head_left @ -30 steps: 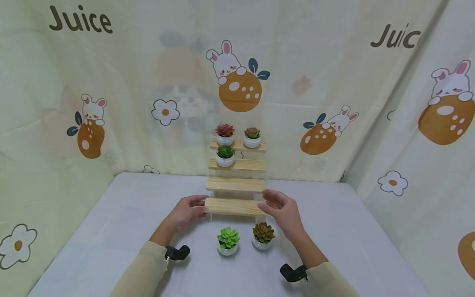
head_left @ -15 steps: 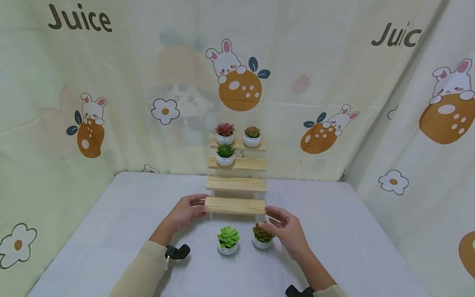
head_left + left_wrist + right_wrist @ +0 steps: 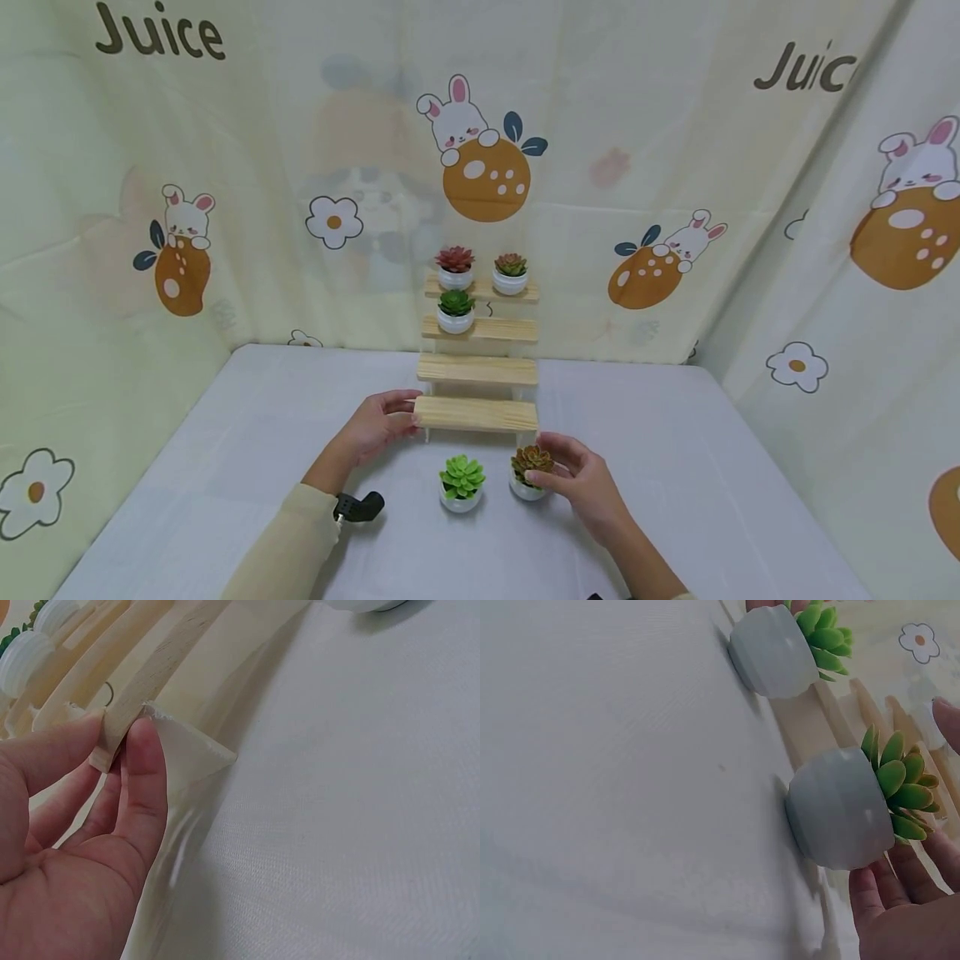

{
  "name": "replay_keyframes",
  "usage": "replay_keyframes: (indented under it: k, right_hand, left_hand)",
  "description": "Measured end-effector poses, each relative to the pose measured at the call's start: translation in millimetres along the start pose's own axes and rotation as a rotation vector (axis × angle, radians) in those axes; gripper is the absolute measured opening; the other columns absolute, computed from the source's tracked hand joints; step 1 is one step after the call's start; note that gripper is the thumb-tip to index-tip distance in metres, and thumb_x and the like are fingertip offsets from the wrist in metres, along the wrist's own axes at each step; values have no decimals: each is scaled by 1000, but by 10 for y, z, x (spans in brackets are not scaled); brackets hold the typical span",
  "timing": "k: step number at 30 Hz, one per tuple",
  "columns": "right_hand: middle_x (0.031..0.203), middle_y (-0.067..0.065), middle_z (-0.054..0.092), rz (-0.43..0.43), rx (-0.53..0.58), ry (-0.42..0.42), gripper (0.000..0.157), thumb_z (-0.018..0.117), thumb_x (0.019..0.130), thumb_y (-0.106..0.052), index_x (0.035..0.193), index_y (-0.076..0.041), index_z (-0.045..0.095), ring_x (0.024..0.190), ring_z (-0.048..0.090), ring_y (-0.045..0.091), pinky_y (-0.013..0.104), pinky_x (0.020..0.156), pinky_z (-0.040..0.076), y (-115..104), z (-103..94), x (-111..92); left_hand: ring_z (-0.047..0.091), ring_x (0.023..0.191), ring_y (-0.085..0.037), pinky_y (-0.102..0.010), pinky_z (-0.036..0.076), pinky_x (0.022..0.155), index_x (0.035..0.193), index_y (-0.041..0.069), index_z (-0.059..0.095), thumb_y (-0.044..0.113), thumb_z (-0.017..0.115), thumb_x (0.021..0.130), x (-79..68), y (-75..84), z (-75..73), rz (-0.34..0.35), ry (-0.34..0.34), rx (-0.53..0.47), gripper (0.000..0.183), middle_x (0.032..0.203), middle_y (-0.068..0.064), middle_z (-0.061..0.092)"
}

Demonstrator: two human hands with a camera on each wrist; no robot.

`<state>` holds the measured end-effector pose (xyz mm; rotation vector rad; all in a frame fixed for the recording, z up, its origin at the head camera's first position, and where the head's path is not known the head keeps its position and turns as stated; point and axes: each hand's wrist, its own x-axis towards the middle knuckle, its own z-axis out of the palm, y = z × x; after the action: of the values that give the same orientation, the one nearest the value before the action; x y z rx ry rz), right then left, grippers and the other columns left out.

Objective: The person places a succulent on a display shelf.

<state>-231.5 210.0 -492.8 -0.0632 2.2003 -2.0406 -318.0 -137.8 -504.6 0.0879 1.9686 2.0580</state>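
A stepped wooden plant stand (image 3: 476, 414) has four-tier-like boards rising toward the back. My left hand (image 3: 377, 427) pinches the left end of its lowest board, thumb on one face and fingers on the other in the left wrist view. In front of the stand, a brown-tinged potted succulent (image 3: 527, 487) sits upright in a white pot. Beside it is my right hand (image 3: 588, 487), fingers close along the pot's far right side, thumb apart from the pot in the right wrist view. To its left stands a bright green potted succulent (image 3: 461, 483).
On the top board are a red potted succulent (image 3: 455, 268) and a reddish-green one (image 3: 511, 275). A dark green potted succulent (image 3: 455, 311) occupies the left of the board below. A printed curtain (image 3: 375, 125) hangs behind the white-covered table (image 3: 652, 467).
My right hand has moved down and toward me from the stand's right end to the brown-tinged succulent. My left hand has kept its grip on the lowest board.
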Motion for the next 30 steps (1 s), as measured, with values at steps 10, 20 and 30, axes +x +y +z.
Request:
replay_keyframes:
  k: [10, 20, 30]
  right_hand:
    - [148, 15, 57, 42, -67, -13, 80, 90, 74, -6, 145, -4, 53, 140, 52, 32, 35, 116, 45, 89, 23, -4]
    - [153, 21, 50, 55, -46, -35, 82, 89, 75, -1, 147, -1, 50, 146, 45, 37, 28, 112, 46, 122, 24, -24]
    - [145, 21, 58, 52, -90, -6, 79, 89, 72, 3, 142, 2, 54, 140, 52, 37, 29, 109, 51, 130, 69, -37]
  left_hand:
    - [68, 99, -19, -30, 62, 87, 147, -3, 50, -6, 63, 95, 13, -7, -15, 6, 4, 1, 54, 135, -24, 57]
    - [68, 100, -19, -30, 62, 87, 146, -3, 51, -6, 64, 94, 24, -20, -17, 5, 7, -1, 53, 134, -23, 58]
    - [68, 100, -18, -29, 62, 86, 147, -3, 50, -6, 63, 95, 19, -33, -10, 8, -2, -17, 54, 135, -23, 58]
